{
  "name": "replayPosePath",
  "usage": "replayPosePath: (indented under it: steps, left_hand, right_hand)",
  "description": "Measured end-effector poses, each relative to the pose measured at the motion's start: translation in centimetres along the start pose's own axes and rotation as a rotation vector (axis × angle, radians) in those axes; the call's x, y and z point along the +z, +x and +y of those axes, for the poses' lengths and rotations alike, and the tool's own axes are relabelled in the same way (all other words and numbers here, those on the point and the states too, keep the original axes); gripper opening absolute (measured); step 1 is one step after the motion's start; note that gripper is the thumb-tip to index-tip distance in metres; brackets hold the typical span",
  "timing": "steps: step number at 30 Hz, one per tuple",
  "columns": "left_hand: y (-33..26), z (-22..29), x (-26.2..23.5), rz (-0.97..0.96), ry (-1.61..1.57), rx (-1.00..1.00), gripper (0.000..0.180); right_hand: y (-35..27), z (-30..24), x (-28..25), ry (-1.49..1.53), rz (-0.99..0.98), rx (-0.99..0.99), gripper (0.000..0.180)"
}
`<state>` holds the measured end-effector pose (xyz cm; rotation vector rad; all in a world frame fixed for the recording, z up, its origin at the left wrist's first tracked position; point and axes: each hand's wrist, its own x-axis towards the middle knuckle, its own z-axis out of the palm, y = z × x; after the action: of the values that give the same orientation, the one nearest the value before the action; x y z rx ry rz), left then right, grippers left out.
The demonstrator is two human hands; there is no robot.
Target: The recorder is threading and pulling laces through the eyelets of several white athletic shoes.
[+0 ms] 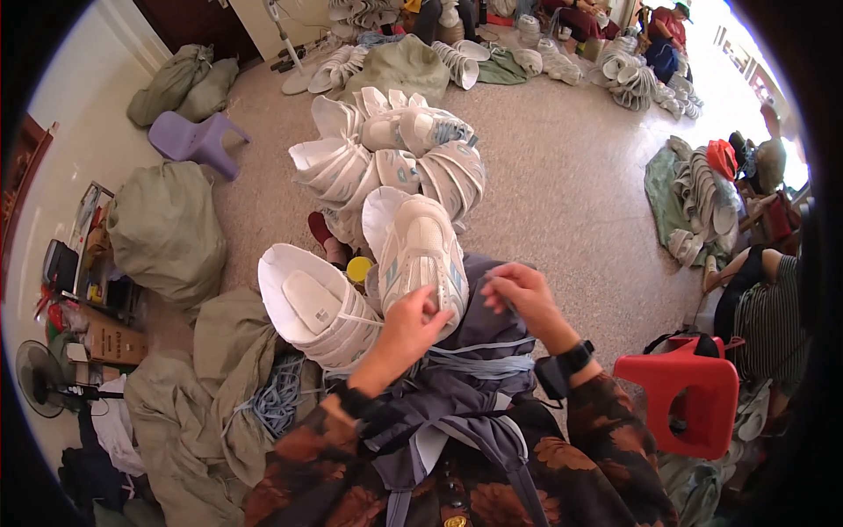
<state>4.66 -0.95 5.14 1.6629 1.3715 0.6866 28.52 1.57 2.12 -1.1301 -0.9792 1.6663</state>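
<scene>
A white sneaker upper with pale blue accents lies over my lap, its eyelet rows towards me. My left hand is closed with its fingertips on the eyelet edge of this upper. To the right of it, my right hand is raised in a pinch; a small dark thing between the fingertips is too small to name. Light blue shoelaces lie across my grey apron below the hands. Left of the upper stands a nested stack of white shoe uppers, leaning beside my left knee.
More stacked uppers stand on the floor ahead. A yellow round lid shows beside the near stack. Green sacks and a bundle of blue laces lie left, near a purple stool. A red stool and another person are right.
</scene>
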Motion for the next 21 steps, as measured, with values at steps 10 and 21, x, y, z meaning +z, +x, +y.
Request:
replayPosePath:
  steps: [10,21]
  left_hand:
    - [3.0,-1.9,3.8,0.219,0.303,0.089,0.051]
    - [3.2,-2.3,3.1,0.170,0.149,0.072,0.058]
  right_hand:
    - [6.0,3.1,2.9,-0.339,0.025,-0.221,0.008]
    - [6.7,-1.6,3.8,-1.349,-0.134,-0.683,0.009]
